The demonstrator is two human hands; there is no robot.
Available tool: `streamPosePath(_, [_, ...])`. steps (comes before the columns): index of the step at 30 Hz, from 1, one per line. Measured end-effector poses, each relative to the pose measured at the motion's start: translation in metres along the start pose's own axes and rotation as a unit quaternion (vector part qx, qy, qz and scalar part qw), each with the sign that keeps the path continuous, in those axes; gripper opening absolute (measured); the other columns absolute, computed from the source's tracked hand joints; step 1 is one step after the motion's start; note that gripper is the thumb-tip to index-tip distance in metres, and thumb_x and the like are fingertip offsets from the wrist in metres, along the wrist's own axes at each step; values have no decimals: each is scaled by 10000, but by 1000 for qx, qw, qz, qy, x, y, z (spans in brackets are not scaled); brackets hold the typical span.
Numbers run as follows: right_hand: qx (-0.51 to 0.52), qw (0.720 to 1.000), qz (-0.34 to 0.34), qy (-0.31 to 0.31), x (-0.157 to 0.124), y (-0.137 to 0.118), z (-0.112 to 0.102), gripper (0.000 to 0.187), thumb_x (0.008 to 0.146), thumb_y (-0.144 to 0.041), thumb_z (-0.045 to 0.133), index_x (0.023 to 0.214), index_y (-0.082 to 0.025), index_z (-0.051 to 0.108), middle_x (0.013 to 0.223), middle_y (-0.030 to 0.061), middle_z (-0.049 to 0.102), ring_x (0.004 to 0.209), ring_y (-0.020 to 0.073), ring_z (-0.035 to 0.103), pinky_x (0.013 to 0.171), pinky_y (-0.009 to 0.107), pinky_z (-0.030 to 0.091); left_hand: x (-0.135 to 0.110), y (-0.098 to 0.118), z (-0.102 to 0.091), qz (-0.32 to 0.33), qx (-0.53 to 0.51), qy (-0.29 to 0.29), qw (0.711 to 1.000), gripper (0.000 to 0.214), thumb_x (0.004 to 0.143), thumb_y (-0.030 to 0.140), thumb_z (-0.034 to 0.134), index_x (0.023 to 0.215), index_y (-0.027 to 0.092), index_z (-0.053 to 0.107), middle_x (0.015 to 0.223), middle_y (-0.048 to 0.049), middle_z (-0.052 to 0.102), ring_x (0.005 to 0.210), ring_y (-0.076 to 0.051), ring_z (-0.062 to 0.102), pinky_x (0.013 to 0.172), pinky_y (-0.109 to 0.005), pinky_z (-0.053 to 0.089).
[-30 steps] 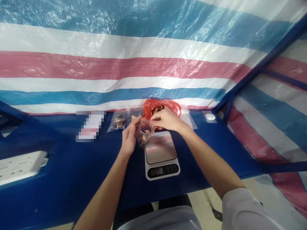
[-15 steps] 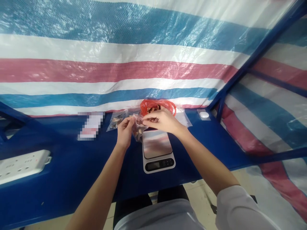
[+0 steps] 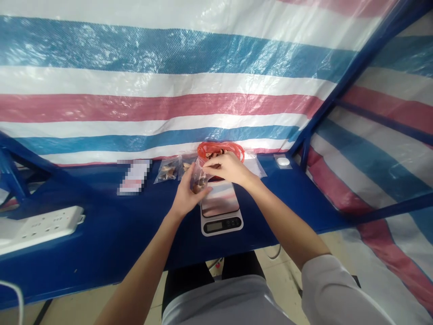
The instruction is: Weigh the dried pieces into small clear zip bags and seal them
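My left hand point(image 3: 185, 194) is wrapped round the side of a small clear plastic bag point(image 3: 200, 181) holding brown dried pieces, its thumb stretched across the lower part. At the bag's top edge, my right hand point(image 3: 230, 168) has thumb and fingers pinched on the plastic. The bag is held above the back left of a kitchen scale point(image 3: 222, 225) with a shiny plate. Just behind my right hand stands an open red plastic bag point(image 3: 209, 146) of similar dried pieces, partly covered by that hand.
Filled clear bags point(image 3: 168, 169) lie left of my hands on the blue table point(image 3: 135, 234). Flat clear bags point(image 3: 259, 166) and a white round item in a pouch point(image 3: 283, 161) are at right. A blurred paper point(image 3: 135, 177) and white power strip point(image 3: 50, 225) are at left.
My left hand has gone from pinching the bag's top edge to cupping its side, with the thumb spread lower. The right hand still pinches the top. The view has shifted slightly.
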State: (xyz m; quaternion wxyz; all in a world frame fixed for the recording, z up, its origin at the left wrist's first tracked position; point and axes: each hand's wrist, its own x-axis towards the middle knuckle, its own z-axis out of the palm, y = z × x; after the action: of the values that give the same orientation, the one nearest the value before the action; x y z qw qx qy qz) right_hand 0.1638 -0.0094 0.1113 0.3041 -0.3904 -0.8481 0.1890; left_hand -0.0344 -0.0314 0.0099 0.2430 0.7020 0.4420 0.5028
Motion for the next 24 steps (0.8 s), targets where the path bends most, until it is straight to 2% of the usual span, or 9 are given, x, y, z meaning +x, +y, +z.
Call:
streamPosePath(3, [62, 997, 11, 32, -8, 6, 0, 131, 887, -271, 691, 892, -210, 807, 823, 21, 766, 785, 168, 659, 778, 300, 477, -8, 1, 5, 29, 74, -36, 996, 895, 787, 436, 762, 1551, 228, 344, 1528, -154, 492, 1425, -337, 459, 1177, -500, 378])
streamPosePath(6, [133, 989, 41, 57, -22, 18, 1, 131, 840, -293, 723, 867, -198, 810, 818, 26, 772, 800, 196, 687, 779, 322, 523, -9, 2, 3, 37, 111, -81, 990, 760, 835, 341, 682, 1527, 227, 390, 1448, -136, 562, 1341, -310, 546, 1140, -480, 430])
streamPosePath(9, [204, 972, 95, 70, -40, 35, 4, 194, 787, -355, 756, 872, -188, 807, 796, 26, 769, 761, 203, 703, 760, 326, 550, -8, 1, -2, 43, 113, -138, 983, 718, 854, 354, 659, 1517, 221, 414, 1426, -132, 572, 1308, -285, 575, 1112, -446, 470])
streamPosePath(11, [236, 960, 123, 81, -54, 47, 8, 240, 776, -407, 754, 842, -181, 797, 740, 24, 750, 703, 190, 688, 724, 324, 559, -9, -1, -5, 51, 117, -157, 979, 706, 863, 413, 663, 1503, 218, 439, 1452, -134, 554, 1345, -284, 546, 1142, -448, 447])
streamPosePath(14, [291, 936, 179, 86, -73, 62, 15, 319, 730, -482, 777, 815, -175, 784, 704, 20, 730, 675, 181, 678, 706, 332, 582, -13, -2, -6, 63, 140, -159, 975, 664, 864, 497, 669, 1448, 220, 517, 1465, -129, 555, 1378, -292, 516, 1185, -472, 399])
streamPosePath(17, [330, 912, 223, 96, -90, 74, 22, 390, 670, -537, 808, 820, -178, 785, 726, 24, 738, 691, 188, 691, 728, 354, 604, -20, -2, -3, 85, 156, -147, 973, 581, 912, 503, 611, 1408, 204, 561, 1463, -128, 570, 1385, -283, 512, 1196, -474, 391])
streamPosePath(20, [336, 902, 244, 122, -102, 83, 30, 408, 643, -554, 823, 803, -181, 787, 743, 35, 752, 708, 204, 706, 786, 385, 608, -26, -1, -1, 88, 148, -139, 975, 557, 963, 500, 532, 1427, 193, 546, 1503, -125, 541, 1425, -273, 476, 1218, -471, 364])
streamPosePath(24, [346, 886, 269, 151, -111, 90, 37, 440, 608, -566, 839, 811, -179, 791, 749, 44, 759, 733, 223, 716, 809, 411, 613, -29, -3, 0, 76, 143, -158, 974, 598, 972, 536, 494, 1445, 173, 534, 1541, -133, 497, 1456, -287, 435, 1251, -496, 290])
